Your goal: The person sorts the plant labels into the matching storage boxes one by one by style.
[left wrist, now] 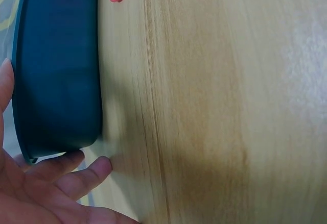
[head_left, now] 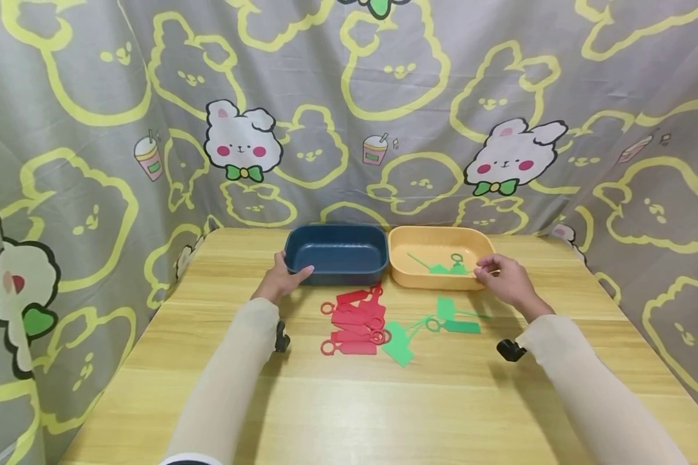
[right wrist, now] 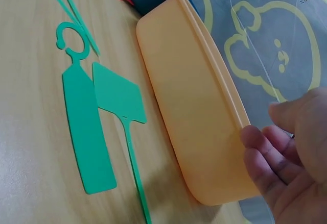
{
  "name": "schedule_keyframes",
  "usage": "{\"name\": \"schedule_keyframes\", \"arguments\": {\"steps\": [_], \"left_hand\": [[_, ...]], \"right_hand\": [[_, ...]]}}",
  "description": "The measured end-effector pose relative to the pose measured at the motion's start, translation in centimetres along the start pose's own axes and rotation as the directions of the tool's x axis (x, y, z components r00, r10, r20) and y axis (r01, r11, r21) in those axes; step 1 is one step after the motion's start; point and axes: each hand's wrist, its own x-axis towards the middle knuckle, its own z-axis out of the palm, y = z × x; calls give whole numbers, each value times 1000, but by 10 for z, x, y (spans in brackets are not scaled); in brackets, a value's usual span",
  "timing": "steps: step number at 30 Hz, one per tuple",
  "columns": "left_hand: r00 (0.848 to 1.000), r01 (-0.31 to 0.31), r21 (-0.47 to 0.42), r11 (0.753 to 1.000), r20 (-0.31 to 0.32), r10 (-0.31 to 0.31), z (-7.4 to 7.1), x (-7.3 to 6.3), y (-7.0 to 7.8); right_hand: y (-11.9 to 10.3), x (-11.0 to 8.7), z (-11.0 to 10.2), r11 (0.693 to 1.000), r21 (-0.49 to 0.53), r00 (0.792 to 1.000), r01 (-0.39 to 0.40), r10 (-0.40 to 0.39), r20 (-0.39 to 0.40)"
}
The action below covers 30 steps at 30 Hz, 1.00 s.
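Observation:
My left hand (head_left: 278, 279) grips the left front corner of a dark blue plastic bin (head_left: 337, 279). The thumb lies over the rim, and fingers (left wrist: 56, 165) rest against the end wall. At the right front corner of a yellow-orange bin (head_left: 430, 281), my right hand (head_left: 507, 281) holds the edge, with curled fingers (right wrist: 263, 165) against the outside. Green plastic plant tags (head_left: 448, 268) lie inside that bin. Red ring-ended tags (head_left: 355, 316) are piled before the blue bin. More green tags (head_left: 398, 342), some T-shaped, lie before the yellow-orange one.
Both bins stand side by side at the back of the wooden table (head_left: 349, 407). Behind them hangs a grey patterned curtain (head_left: 326, 77). A small black wrist device (head_left: 510, 350) sits under the right sleeve, and another (head_left: 282, 337) is on the left.

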Motion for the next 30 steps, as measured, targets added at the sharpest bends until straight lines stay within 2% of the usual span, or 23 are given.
{"name": "schedule_keyframes", "arguments": {"steps": [3,9,14,23,27,30], "left_hand": [[1000,18,24,1000,23,-19,-2,0,0],[999,-33,13,999,-12,33,-10,8,10],[1000,10,36,999,14,-10,-8,7,8],[1000,2,30,1000,4,-2,-4,5,5],[1000,-1,34,999,7,1,-3,6,4],[1000,3,34,999,12,-4,-2,4,2]], "right_hand": [[1,-1,1,1000,17,998,-7,6,63],[0,5,-2,997,-53,989,61,-53,135],[4,2,4,990,-107,967,95,-66,245],[9,1,18,969,-180,941,169,-104,322],[6,-1,23,964,-200,924,176,-91,372],[4,-4,27,963,-214,901,164,-59,429]]}}
